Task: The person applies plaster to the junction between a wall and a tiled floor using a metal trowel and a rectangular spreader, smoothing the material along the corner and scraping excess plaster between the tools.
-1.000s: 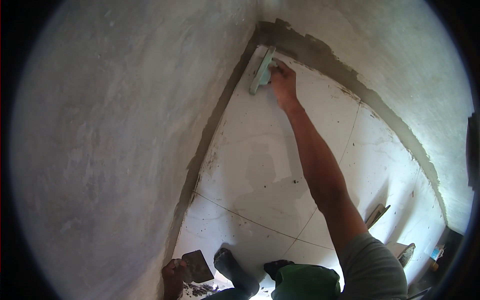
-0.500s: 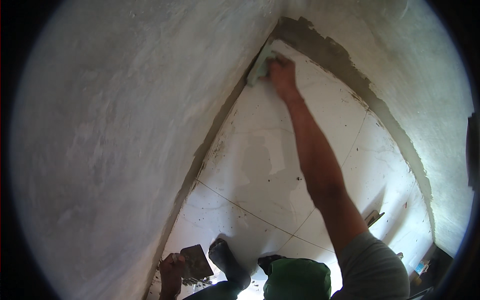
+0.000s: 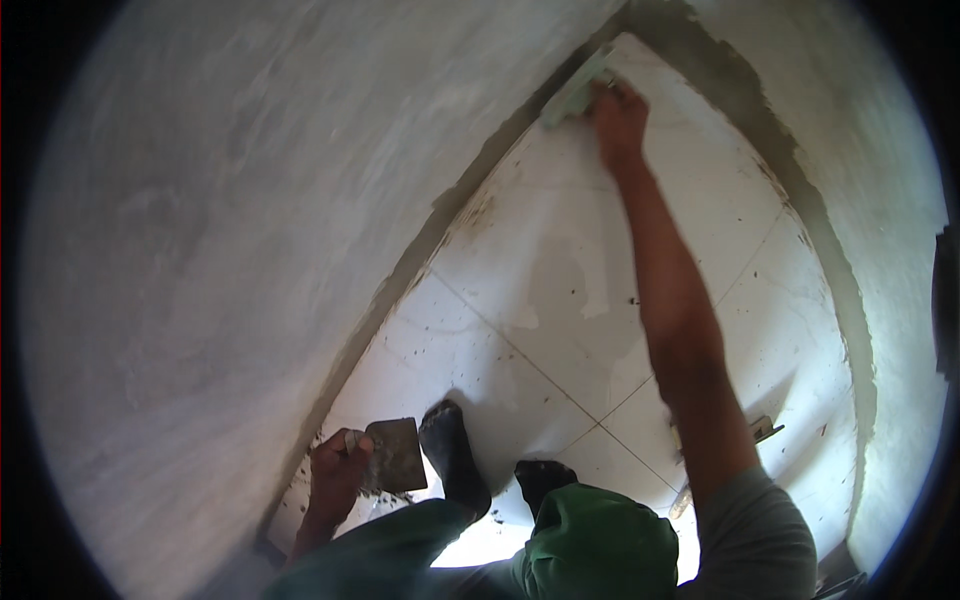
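Observation:
My right arm stretches far out to the corner, where my right hand point(image 3: 621, 118) grips a pale green plastering float point(image 3: 574, 98). The float lies along the foot of the left wall, by the grey mortar band point(image 3: 500, 148) that edges the tiles. Low on the left, my left hand point(image 3: 338, 468) is closed round the handle of a flat, square-bladed trowel point(image 3: 398, 455), held just above the floor near my foot. Mortar crumbs lie around and below that blade.
White tiles point(image 3: 520, 260) with thin joints and scattered specks cover the floor. Plastered walls point(image 3: 240, 220) rise on both sides; a wet-looking band point(image 3: 810, 190) runs along the right one. Another tool point(image 3: 765, 430) lies beside my right arm. My dark-covered feet point(image 3: 452, 450) stand on the tiles.
My view has shifted, so the corner sits higher and further right. The float has turned from steep to more slanted and stands slightly off the wall. Both hands keep their tools.

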Action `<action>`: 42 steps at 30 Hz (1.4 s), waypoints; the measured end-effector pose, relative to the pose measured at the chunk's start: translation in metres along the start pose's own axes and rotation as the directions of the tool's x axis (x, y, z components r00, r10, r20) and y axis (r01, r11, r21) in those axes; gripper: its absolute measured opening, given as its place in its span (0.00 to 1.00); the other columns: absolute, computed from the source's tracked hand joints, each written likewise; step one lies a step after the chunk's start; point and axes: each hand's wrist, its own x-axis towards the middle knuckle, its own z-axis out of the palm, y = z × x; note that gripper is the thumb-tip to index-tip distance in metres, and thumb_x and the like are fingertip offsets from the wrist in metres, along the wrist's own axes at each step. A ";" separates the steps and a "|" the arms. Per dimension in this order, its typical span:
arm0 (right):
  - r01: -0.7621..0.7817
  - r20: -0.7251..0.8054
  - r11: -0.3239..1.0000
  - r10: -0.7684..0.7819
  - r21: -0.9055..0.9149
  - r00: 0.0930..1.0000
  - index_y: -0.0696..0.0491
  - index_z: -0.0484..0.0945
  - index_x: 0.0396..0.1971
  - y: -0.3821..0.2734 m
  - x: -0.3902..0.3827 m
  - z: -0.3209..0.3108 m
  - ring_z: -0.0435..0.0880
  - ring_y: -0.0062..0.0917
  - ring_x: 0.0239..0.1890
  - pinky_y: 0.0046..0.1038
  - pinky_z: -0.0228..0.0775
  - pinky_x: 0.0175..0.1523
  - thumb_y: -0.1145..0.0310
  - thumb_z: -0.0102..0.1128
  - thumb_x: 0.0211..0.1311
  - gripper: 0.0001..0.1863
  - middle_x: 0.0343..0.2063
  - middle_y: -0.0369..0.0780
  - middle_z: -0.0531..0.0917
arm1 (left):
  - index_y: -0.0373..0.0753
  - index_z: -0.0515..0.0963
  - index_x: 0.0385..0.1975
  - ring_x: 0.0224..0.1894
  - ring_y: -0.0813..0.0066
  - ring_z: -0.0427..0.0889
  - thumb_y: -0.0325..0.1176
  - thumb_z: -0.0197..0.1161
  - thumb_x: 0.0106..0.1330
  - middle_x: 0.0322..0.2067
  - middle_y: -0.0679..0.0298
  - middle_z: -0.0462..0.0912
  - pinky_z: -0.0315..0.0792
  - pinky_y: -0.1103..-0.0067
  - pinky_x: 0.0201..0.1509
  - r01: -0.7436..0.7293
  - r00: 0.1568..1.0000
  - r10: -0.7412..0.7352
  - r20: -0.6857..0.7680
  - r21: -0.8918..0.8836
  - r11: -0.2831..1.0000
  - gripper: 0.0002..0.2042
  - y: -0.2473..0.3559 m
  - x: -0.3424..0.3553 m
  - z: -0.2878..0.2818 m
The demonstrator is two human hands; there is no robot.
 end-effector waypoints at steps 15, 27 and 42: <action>-0.193 0.340 0.981 0.185 -0.010 0.922 0.62 0.76 0.65 -0.027 -0.358 0.133 0.87 0.23 0.28 0.31 0.79 0.37 0.67 0.60 0.76 0.23 0.33 0.48 0.89 | 0.36 0.82 0.39 0.30 0.89 0.75 0.35 0.63 0.80 0.29 0.72 0.84 0.69 0.82 0.35 -0.144 0.989 0.133 -0.066 -0.208 0.967 0.09 -0.017 -0.057 0.003; 0.018 0.072 0.997 -0.013 -0.070 0.997 0.67 0.78 0.49 0.023 -0.176 0.093 0.86 0.46 0.39 0.46 0.79 0.44 0.68 0.59 0.71 0.16 0.38 0.55 0.85 | 0.37 0.82 0.38 0.28 0.87 0.76 0.38 0.64 0.78 0.28 0.71 0.84 0.69 0.82 0.34 -0.147 0.973 0.090 -0.211 -0.271 0.951 0.11 -0.040 -0.079 0.001; 0.184 0.024 0.966 -0.182 -0.181 0.983 0.64 0.78 0.57 -0.009 -0.180 0.077 0.87 0.51 0.44 0.42 0.80 0.50 0.65 0.62 0.68 0.23 0.42 0.56 0.86 | 0.39 0.80 0.35 0.30 0.87 0.74 0.39 0.64 0.78 0.26 0.73 0.80 0.67 0.81 0.35 -0.170 0.970 0.139 -0.199 -0.152 0.974 0.11 -0.052 -0.098 0.000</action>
